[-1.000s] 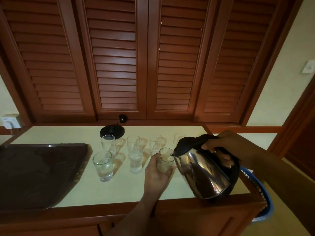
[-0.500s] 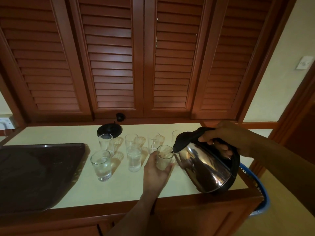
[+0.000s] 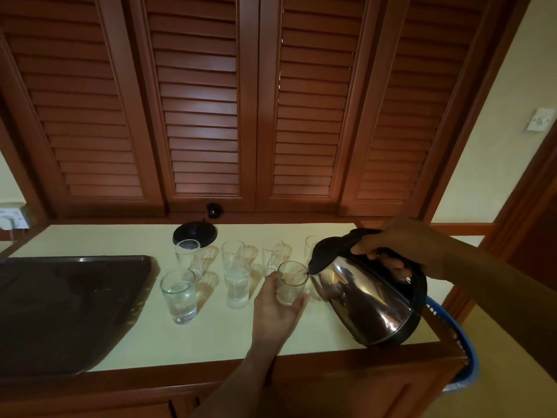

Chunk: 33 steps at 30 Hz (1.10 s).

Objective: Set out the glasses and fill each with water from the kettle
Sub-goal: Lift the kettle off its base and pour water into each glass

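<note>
Between the two hands, in the head view, is where it's all going on. A small glass (image 3: 291, 285) is gripped by the left hand (image 3: 272, 309), with fingers and thumb curled round its lower half. The kettle (image 3: 370, 300) is held in the right hand (image 3: 401, 239), whose fingers are wrapped round the black handle. It's tipped toward the left hand, so the spout sits right at the glass's rim. Whether water is actually running can't be made out, it's too dim. Nor can it be told if the glass is standing on the counter (image 3: 211, 336) or lifted a touch.

Left of the left hand, water is seen in two front glasses: the far-left glass (image 3: 179, 297) and the middle glass (image 3: 237, 285). Beyond the hands a back row (image 3: 232, 250) of four is set out and looks empty, with the one nearest the right hand half hidden by the kettle. The kettle base (image 3: 195, 233) is parked past that row, and a dark tray (image 3: 60, 312) lies well off to the left.

So setting out looks done, and filling glass three is judged to be the step in hand. Next, the tilt needs easing back before the level gets high. Then the glass is to be put down by the filled pair and a back-row one taken. Spout against thin rim should be watched.
</note>
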{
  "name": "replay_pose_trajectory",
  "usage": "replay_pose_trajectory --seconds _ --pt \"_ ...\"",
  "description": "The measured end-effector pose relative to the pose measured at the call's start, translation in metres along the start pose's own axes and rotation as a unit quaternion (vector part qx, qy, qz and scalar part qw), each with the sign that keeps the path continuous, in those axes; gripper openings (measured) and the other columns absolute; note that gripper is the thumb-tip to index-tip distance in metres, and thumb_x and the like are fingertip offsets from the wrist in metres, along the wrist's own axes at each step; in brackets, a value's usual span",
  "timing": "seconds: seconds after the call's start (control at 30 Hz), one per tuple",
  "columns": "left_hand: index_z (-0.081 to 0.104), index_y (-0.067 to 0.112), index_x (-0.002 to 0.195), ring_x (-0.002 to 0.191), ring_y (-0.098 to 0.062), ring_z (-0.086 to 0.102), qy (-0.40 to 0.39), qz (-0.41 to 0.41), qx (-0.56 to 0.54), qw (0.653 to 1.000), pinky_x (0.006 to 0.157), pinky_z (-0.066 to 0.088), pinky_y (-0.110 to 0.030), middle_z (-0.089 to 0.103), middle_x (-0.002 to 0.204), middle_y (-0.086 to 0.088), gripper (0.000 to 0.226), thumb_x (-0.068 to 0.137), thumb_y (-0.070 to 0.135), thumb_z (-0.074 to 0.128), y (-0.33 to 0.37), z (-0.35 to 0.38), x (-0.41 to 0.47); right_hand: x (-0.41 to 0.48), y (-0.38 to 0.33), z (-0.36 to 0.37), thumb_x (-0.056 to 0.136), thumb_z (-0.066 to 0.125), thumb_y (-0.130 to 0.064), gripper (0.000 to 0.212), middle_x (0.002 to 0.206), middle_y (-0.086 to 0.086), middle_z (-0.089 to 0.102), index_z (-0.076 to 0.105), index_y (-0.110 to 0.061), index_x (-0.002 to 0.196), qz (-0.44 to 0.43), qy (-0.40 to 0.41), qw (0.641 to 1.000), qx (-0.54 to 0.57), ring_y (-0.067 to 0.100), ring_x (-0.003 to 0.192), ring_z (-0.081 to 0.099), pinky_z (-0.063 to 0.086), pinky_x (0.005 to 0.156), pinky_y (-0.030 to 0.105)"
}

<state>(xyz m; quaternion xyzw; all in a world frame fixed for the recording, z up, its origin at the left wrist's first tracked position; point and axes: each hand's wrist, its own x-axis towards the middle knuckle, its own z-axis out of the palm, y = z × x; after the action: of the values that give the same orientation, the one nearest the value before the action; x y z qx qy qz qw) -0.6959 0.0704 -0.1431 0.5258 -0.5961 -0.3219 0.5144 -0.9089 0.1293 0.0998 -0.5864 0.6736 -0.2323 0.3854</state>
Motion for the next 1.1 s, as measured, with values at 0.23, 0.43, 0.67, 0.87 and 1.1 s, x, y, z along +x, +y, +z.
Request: replay_pose_trajectory --seconds 0.23,0.43,0.67,0.87,1.1 --pt "0.055 0.026 0.136 0.117 -0.011 0.063 0.005 -0.005 0.005 1.0 0.1 0.056 -0.032 0.067 0.128 0.009 0.07 0.076 0.042 0.088 0.0018 0.0005 -0.0001 -0.0001 -0.0018 0.0004 0.102 0.076 -0.015 0.046 0.041 0.002 0.052 0.064 -0.011 0.058 0.002 -0.003 1.0 -0.003 0.011 0.029 0.046 0.043 0.038 0.017" --pt "0.054 0.028 0.137 0.119 -0.011 0.063 0.004 0.0 0.003 1.0 0.1 0.058 -0.036 0.067 0.129 0.009 0.071 0.076 0.046 0.086 -0.0008 0.0005 0.0002 0.0006 -0.0009 0.0008 0.102 0.076 -0.015 0.045 0.042 0.002 0.052 0.065 -0.011 0.059 0.003 0.001 1.0 -0.007 0.011 0.03 0.046 0.043 0.038 0.017" --pt "0.054 0.03 0.136 0.116 -0.007 0.064 -0.006 0.006 -0.004 1.0 0.097 0.058 -0.028 0.067 0.126 0.013 0.07 0.075 0.044 0.087 -0.0025 0.0013 0.0005 0.0003 -0.0011 0.0006 0.103 0.076 -0.014 0.045 0.042 0.002 0.053 0.064 -0.01 0.059 0.004 0.001 1.0 -0.011 0.011 0.029 0.047 0.044 0.038 0.016" --pt "0.055 0.028 0.135 0.114 -0.006 0.063 -0.004 0.011 -0.01 1.0 0.097 0.057 -0.027 0.067 0.124 0.013 0.068 0.077 0.04 0.087 -0.0026 0.0013 -0.0002 0.0009 -0.0014 0.0018 0.101 0.077 -0.017 0.048 0.043 0.002 0.053 0.065 -0.014 0.055 0.001 0.004 1.0 -0.014 0.012 0.032 0.047 0.045 0.042 0.018" --pt "0.055 0.031 0.132 0.105 0.008 0.061 -0.008 0.0 -0.014 1.0 0.085 0.048 -0.005 0.065 0.117 0.019 0.064 0.077 0.036 0.088 0.0018 -0.0009 -0.0006 0.0011 -0.0022 0.0045 0.101 0.078 -0.017 0.046 0.044 0.002 0.053 0.066 -0.013 0.057 0.002 0.004 1.0 -0.014 0.013 0.034 0.047 0.045 0.044 0.019"
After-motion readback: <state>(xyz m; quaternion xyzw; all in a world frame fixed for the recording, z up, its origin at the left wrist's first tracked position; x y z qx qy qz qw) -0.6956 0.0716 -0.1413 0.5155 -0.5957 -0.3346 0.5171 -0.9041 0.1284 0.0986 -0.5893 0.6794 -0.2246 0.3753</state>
